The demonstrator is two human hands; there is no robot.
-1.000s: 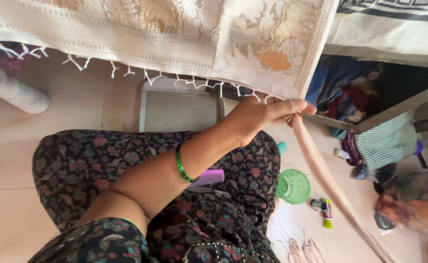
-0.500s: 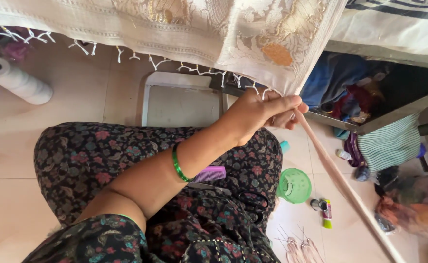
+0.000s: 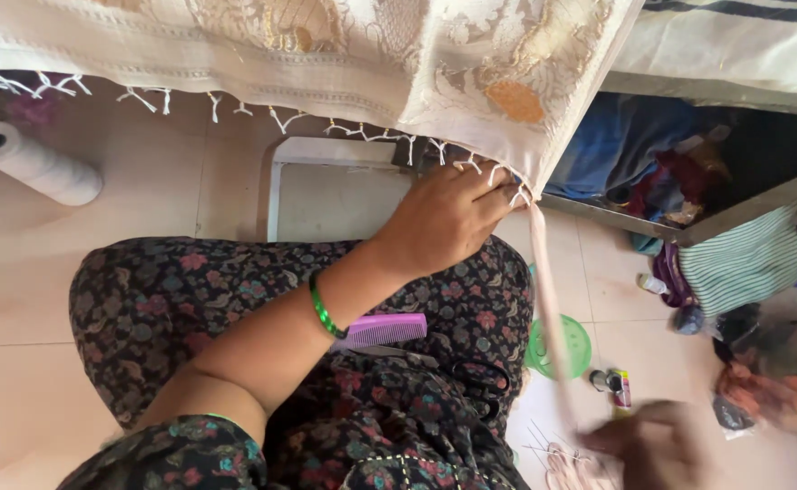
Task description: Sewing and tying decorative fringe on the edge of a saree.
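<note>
Home floor workspace, tiled floor (image 3: 144, 209), clothes heap (image 3: 652, 172), fringed embroidered cloth (image 3: 326, 54)

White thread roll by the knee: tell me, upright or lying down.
Lying down: the white thread roll rests on its side on the floor.

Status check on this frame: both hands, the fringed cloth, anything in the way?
Left hand pinching fringed cloth at its corner tassels. Right hand blurred, low, grip unclear. Purple comb on lap; nothing blocking.
</note>
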